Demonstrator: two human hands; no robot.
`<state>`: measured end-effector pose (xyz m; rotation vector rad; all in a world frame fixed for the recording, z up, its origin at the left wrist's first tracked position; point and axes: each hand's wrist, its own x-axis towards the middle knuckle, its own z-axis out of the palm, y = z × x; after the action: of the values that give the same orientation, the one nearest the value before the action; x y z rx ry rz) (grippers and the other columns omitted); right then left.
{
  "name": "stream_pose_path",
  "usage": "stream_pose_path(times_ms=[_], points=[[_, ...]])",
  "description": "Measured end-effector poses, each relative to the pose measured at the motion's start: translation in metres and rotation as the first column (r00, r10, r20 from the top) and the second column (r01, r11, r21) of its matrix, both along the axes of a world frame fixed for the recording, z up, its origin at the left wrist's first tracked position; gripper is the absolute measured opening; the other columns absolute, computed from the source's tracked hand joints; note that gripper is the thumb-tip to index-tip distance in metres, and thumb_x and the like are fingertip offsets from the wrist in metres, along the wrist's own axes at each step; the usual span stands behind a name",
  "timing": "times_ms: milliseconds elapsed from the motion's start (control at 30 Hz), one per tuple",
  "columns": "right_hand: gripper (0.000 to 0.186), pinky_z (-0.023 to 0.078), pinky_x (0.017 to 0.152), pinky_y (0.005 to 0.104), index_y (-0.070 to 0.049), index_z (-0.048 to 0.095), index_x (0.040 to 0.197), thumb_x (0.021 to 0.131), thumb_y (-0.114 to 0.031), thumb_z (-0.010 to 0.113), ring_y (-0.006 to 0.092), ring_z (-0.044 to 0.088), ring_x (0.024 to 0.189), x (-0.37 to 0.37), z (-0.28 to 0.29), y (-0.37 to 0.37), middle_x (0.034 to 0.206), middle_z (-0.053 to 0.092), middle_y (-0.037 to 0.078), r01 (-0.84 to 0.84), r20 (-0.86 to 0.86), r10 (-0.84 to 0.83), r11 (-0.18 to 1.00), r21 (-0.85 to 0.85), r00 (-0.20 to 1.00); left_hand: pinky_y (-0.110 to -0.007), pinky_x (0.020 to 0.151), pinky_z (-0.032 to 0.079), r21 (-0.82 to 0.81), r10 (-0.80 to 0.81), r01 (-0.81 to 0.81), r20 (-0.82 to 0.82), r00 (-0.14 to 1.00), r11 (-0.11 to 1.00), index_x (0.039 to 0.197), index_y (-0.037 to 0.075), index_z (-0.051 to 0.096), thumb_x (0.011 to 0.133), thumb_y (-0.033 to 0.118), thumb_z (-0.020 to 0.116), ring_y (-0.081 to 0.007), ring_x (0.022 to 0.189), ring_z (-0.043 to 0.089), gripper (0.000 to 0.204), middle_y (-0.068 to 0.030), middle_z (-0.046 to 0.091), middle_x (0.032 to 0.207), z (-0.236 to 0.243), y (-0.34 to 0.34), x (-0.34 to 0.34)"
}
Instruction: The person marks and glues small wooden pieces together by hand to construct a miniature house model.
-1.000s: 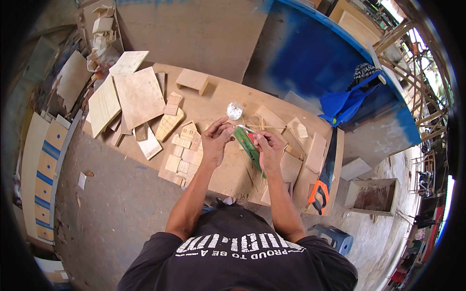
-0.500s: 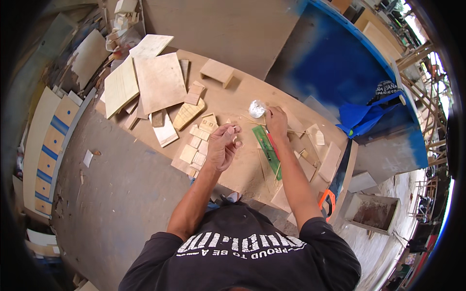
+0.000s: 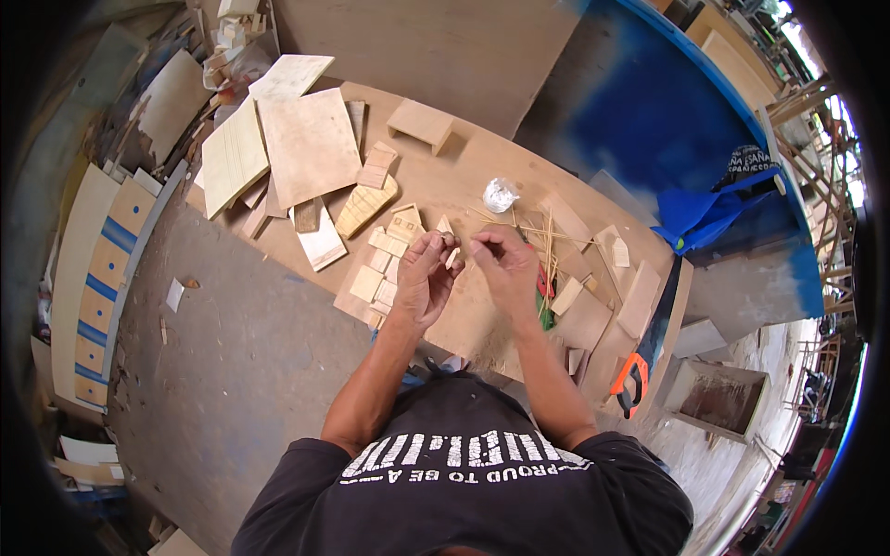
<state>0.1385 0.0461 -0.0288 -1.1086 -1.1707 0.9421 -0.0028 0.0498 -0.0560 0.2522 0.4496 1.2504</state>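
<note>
Above a wooden board (image 3: 464,185), the left hand (image 3: 425,278) and right hand (image 3: 505,269) meet, fingertips pinched together on a small wood piece (image 3: 453,257). Thin sticks (image 3: 547,241) and a crumpled plastic bag (image 3: 501,195) lie just beyond the hands on the board.

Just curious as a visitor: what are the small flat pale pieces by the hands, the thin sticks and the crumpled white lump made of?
Small flat pale pieces: apparently bare plywood, matte tan. Thin sticks: probably bamboo or wood, straw-coloured. Crumpled white lump: likely thin plastic, glossy and wrinkled.

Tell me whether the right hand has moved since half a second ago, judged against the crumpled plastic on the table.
Yes. The right hand was up beside the crumpled plastic; it has pulled back toward the person and now meets the left hand.
</note>
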Motion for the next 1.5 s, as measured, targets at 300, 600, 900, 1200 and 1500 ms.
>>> stream_pose_path(times_ms=[300, 600, 900, 1200, 1500], points=[[0.011, 0.048, 0.067, 0.0223, 0.004, 0.070, 0.100, 0.089, 0.004, 0.069, 0.0087, 0.060, 0.076, -0.006, -0.004, -0.019, 0.099, 0.065, 0.004, 0.050, -0.084, -0.051, 0.999, -0.011, 0.995, -0.033, 0.094, 0.046, 0.066, -0.042, 0.037, 0.076, 0.996, 0.997, 0.105, 0.011, 0.062, 0.100, 0.020, 0.062, -0.0112, 0.099, 0.060, 0.011, 0.0007, 0.065, 0.102, 0.011, -0.017, 0.032], [0.010, 0.046, 0.071, 0.0210, 0.002, 0.072, 0.098, 0.089, 0.000, 0.069, 0.0067, 0.059, 0.081, -0.005, -0.006, -0.038, 0.097, 0.067, 0.003, 0.097, -0.190, -0.099, 0.995, -0.017, 0.977, -0.036, 0.099, 0.046, 0.025, -0.072, 0.070, 0.096, 0.993, 0.997, 0.107, 0.010, 0.059, 0.102, 0.025, 0.057, -0.0156, 0.104, 0.058, 0.016, -0.0018, 0.062, 0.104, 0.011, -0.037, 0.046], [0.010, 0.045, 0.067, 0.0239, 0.000, 0.071, 0.100, 0.094, -0.006, 0.066, 0.0074, 0.057, 0.080, -0.017, 0.006, -0.054, 0.092, 0.064, 0.000, 0.056, -0.359, -0.100, 0.990, -0.129, 0.928, -0.034, 0.092, 0.046, 0.069, -0.100, 0.099, 0.008, 0.995, 0.993, 0.107, 0.009, 0.062, 0.101, 0.022, 0.060, -0.0126, 0.099, 0.058, 0.014, -0.0001, 0.061, 0.105, 0.014, -0.039, 0.027], [0.012, 0.043, 0.066, 0.0263, -0.002, 0.071, 0.095, 0.094, -0.014, 0.067, 0.0103, 0.056, 0.072, -0.065, 0.036, -0.067, 0.084, 0.065, 0.001, -0.153, -0.735, -0.162, 0.927, -0.342, 0.659, -0.027, 0.072, 0.049, 0.306, -0.285, 0.345, -0.225, 0.932, 0.887, 0.100, 0.006, 0.066, 0.096, 0.007, 0.064, -0.0107, 0.081, 0.059, 0.004, -0.0017, 0.059, 0.110, 0.023, -0.004, -0.053], [0.013, 0.045, 0.069, 0.0312, -0.006, 0.066, 0.089, 0.091, -0.018, 0.068, 0.0116, 0.054, 0.071, -0.144, 0.056, -0.079, 0.081, 0.062, 0.002, -0.190, -0.830, -0.251, 0.902, -0.387, 0.499, -0.026, 0.068, 0.050, 0.443, -0.454, 0.611, -0.416, 0.788, 0.656, 0.099, 0.006, 0.063, 0.096, 0.010, 0.066, -0.0107, 0.080, 0.059, 0.006, -0.0036, 0.055, 0.110, 0.030, 0.030, -0.129]])
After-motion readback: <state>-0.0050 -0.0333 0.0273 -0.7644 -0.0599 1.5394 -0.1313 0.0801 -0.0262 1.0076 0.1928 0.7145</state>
